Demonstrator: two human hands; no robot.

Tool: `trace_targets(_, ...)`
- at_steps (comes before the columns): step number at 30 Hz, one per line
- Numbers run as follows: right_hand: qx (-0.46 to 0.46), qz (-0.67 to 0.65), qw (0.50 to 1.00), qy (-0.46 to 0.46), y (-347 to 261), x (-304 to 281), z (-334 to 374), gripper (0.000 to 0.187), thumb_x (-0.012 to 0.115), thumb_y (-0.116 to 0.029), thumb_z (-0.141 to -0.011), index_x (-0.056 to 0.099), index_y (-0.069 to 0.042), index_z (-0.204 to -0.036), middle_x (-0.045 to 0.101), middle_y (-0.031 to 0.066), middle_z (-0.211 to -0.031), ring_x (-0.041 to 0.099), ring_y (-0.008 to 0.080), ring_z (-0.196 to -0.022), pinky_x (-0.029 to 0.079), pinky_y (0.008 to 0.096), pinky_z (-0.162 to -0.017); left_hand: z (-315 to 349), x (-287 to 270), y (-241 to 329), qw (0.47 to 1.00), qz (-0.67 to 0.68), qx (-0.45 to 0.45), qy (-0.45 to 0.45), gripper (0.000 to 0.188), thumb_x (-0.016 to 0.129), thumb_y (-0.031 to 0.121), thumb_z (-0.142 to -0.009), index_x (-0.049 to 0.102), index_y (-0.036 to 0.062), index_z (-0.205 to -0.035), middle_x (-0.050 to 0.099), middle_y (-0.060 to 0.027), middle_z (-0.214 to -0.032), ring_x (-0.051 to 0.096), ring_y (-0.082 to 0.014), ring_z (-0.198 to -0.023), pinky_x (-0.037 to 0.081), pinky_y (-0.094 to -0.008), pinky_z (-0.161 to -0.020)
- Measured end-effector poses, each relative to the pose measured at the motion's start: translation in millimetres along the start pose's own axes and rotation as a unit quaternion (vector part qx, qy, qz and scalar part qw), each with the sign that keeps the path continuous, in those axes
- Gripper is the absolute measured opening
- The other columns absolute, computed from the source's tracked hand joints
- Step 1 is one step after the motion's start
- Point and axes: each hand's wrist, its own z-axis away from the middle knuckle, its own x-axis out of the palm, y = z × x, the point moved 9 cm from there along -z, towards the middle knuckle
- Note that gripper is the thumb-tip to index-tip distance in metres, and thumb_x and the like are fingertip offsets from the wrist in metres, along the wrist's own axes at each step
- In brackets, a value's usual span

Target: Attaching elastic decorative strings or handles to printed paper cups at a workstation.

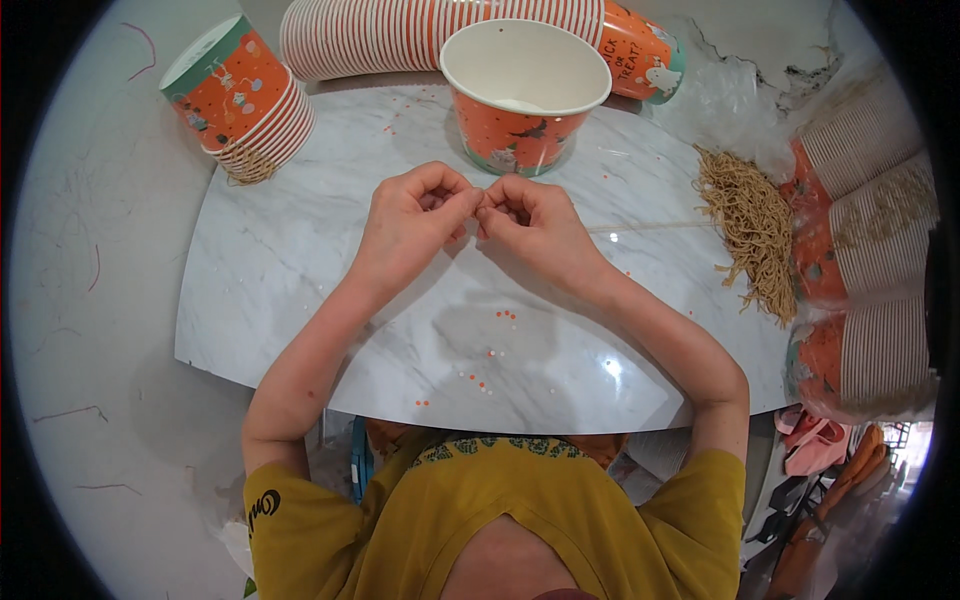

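Observation:
My left hand (415,222) and my right hand (545,225) meet fingertip to fingertip above the marble-patterned table (430,340). Each pinches thumb against index finger. A thin tan cord (650,228) runs from behind my right hand toward a heap of cut tan cords (755,235) on the right; what shows of it suggests its end lies in both pinches, though the fingers hide the grip. Just beyond my hands stands a large orange paper bucket (525,130), white inside, with a green base band and Halloween pictures.
A long nested stack of paper buckets (370,40) lies along the far edge. Another stack (240,95), tilted with cords at its rim, stands far left. Bagged bucket stacks (880,235) line the right side. Small orange and white paper dots (478,382) are scattered across the tabletop.

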Motion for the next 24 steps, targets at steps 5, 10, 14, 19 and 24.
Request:
trace_targets(5,0.024,-0.051,0.998,0.010,0.5,-2.6,1.5,0.012,0.059,-0.009,-0.090,0.063,0.002,-0.089,0.064,0.0029,-0.077,0.057,0.0079,-0.069,0.047,0.0259,-0.063,0.1,-1.9,-6.4,0.998,0.054,-0.023,-0.007,0.016,0.067,0.013,-0.092,0.066,-0.0026,-0.090,0.067,-0.0047,-0.077,0.060,-0.0075,-0.064,0.050,-0.0233,-0.056)
trace_targets(10,0.036,-0.110,0.993,-0.014,-8.6,-6.8,2.4,0.012,0.062,-0.011,-0.092,0.064,0.001,-0.091,0.065,0.0031,-0.078,0.054,0.0075,-0.065,0.044,0.0245,-0.060,-0.2,-0.9,-8.1,0.996,0.080,-0.021,-0.015,0.014,0.065,0.012,-0.092,0.067,-0.0020,-0.091,0.067,-0.0034,-0.078,0.058,-0.0069,-0.063,0.049,-0.0233,-0.057)
trace_targets(14,0.095,-0.224,0.969,-0.030,-2.5,-0.2,4.5,0.012,0.066,-0.014,-0.092,0.066,-0.002,-0.092,0.064,0.0023,-0.078,0.045,0.0048,-0.059,0.035,0.0211,-0.053,0.7,-4.0,-4.6,0.998,0.057,0.005,-0.002,0.015,0.065,0.012,-0.093,0.067,-0.0024,-0.091,0.066,-0.0020,-0.078,0.056,-0.0058,-0.064,0.047,-0.0221,-0.058)
trace_targets(19,0.100,-0.248,0.963,-0.024,-1.1,-1.3,4.6,0.013,0.070,-0.016,-0.091,0.067,-0.004,-0.091,0.062,0.0016,-0.074,0.042,0.0032,-0.058,0.031,0.0194,-0.051,2.5,-3.5,4.7,0.997,0.038,0.058,0.015,0.012,0.066,0.011,-0.093,0.067,-0.0009,-0.092,0.064,0.0007,-0.078,0.054,-0.0042,-0.066,0.045,-0.0210,-0.059)
trace_targets(24,0.113,-0.299,0.946,-0.050,-2.4,-4.4,6.9,0.011,0.070,-0.014,-0.091,0.067,-0.004,-0.090,0.061,0.0016,-0.072,0.042,0.0027,-0.055,0.028,0.0186,-0.049,3.7,1.9,9.1,0.994,0.068,0.087,0.009,0.011,0.065,0.011,-0.093,0.068,0.0006,-0.093,0.064,0.0020,-0.080,0.055,-0.0037,-0.069,0.045,-0.0213,-0.061)
